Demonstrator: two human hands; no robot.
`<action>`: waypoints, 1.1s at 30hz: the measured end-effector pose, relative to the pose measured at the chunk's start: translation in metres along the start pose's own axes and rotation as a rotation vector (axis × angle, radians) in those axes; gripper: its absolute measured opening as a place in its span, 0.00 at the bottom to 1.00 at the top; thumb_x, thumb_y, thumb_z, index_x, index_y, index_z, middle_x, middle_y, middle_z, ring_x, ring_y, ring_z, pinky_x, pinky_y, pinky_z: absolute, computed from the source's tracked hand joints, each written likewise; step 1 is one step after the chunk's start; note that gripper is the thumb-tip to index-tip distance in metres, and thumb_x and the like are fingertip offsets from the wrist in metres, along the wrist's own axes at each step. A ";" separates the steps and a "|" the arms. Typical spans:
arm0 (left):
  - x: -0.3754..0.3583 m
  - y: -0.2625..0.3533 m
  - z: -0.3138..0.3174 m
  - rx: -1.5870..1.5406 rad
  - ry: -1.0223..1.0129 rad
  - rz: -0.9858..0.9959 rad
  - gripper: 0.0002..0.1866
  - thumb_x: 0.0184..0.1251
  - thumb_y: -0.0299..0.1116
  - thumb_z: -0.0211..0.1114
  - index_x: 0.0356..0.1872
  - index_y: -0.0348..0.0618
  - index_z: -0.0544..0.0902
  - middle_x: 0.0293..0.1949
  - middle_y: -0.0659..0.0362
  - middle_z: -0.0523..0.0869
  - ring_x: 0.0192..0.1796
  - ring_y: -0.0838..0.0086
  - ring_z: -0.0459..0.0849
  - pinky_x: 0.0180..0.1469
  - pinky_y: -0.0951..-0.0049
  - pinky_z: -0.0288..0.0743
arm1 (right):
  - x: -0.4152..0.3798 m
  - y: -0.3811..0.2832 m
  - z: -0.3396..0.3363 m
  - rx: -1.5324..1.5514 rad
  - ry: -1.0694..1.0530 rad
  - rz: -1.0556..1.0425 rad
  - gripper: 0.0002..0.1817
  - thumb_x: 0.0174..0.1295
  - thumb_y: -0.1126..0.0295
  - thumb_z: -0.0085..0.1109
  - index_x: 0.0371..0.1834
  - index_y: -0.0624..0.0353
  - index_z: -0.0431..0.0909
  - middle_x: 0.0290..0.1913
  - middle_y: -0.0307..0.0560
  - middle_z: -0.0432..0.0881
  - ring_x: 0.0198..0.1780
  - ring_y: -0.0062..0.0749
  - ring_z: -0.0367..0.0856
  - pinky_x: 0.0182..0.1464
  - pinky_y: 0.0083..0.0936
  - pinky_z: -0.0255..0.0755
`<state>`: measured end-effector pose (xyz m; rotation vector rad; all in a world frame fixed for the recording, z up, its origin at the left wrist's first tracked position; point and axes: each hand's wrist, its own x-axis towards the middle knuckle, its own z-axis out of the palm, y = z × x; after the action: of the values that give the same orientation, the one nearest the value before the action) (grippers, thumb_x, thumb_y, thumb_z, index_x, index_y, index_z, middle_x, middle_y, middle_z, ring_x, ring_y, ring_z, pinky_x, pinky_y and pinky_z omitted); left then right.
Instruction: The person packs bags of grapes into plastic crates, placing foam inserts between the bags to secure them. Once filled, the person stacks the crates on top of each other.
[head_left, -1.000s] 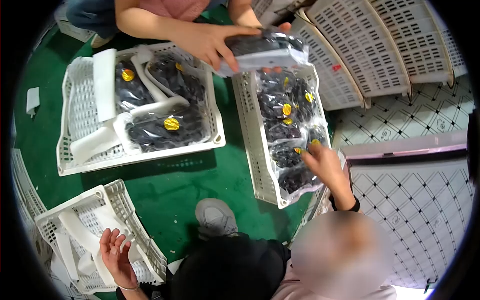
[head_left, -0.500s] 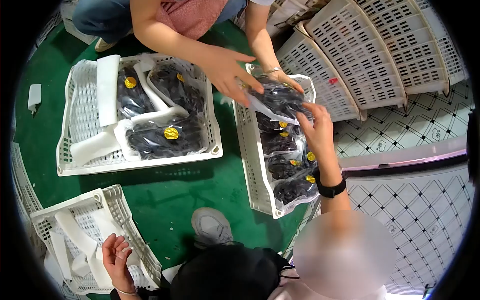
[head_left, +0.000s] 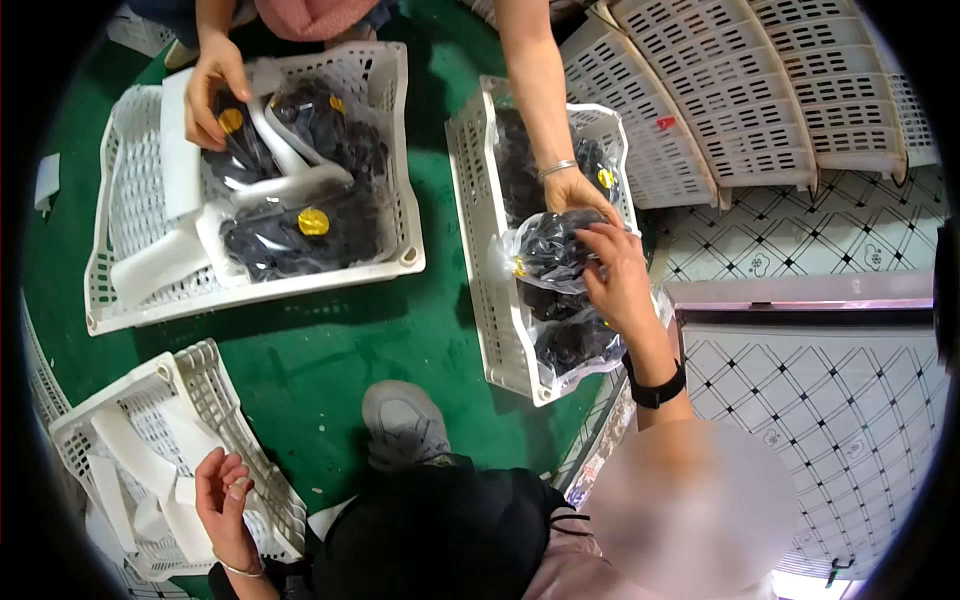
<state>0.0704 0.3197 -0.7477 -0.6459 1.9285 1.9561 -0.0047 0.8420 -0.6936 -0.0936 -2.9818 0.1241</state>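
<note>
My right hand [head_left: 622, 272], with a black watch [head_left: 658, 385] on its wrist, has its fingers on the right end of a clear bag of what look like dark grapes [head_left: 548, 250]. The bag lies over others in a narrow white crate [head_left: 487, 250]. A co-worker's braceleted hand [head_left: 580, 192] touches the same bag from behind. At lower left my left hand [head_left: 225, 505] hangs above a smaller white crate [head_left: 190, 375], loosely curled, thumb apart, holding nothing. White foam strips [head_left: 130, 445] lie in that crate.
A wide white crate [head_left: 410, 215] at upper left holds several bags with yellow round stickers and foam pieces. The co-worker's other hand [head_left: 215, 90] rests on a bag there. Slotted white crates [head_left: 740, 90] stand at upper right. A grey shoe [head_left: 403, 420] is on the green floor [head_left: 330, 375].
The bag has come down and nearer over the narrow crate, with my right hand following. One co-worker's hand has left it for the wide crate. My left hand stays loosely curled.
</note>
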 end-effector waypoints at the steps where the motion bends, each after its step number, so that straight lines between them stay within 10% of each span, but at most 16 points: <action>1: 0.000 -0.002 0.000 0.002 -0.015 -0.002 0.29 0.59 0.36 0.66 0.60 0.36 0.70 0.49 0.56 0.79 0.47 0.75 0.78 0.49 0.76 0.72 | -0.006 -0.008 -0.003 -0.012 -0.032 -0.026 0.19 0.50 0.75 0.61 0.49 0.57 0.79 0.53 0.50 0.77 0.54 0.50 0.72 0.55 0.39 0.66; 22: -0.001 -0.006 0.011 0.124 -0.062 0.011 0.27 0.61 0.35 0.65 0.60 0.37 0.72 0.50 0.55 0.79 0.49 0.74 0.77 0.53 0.75 0.71 | -0.043 -0.013 0.042 0.155 0.210 -0.183 0.22 0.42 0.82 0.68 0.45 0.58 0.79 0.39 0.46 0.77 0.41 0.43 0.74 0.44 0.34 0.69; 33: 0.000 -0.005 0.013 0.103 -0.066 0.020 0.27 0.61 0.35 0.66 0.60 0.36 0.72 0.50 0.55 0.78 0.49 0.75 0.77 0.53 0.76 0.71 | -0.028 -0.006 0.033 0.297 0.113 0.028 0.11 0.54 0.74 0.66 0.40 0.61 0.81 0.41 0.49 0.77 0.44 0.42 0.76 0.43 0.31 0.72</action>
<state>0.0721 0.3327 -0.7517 -0.5295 1.9878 1.8518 0.0179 0.8319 -0.7300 -0.1035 -2.8134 0.5421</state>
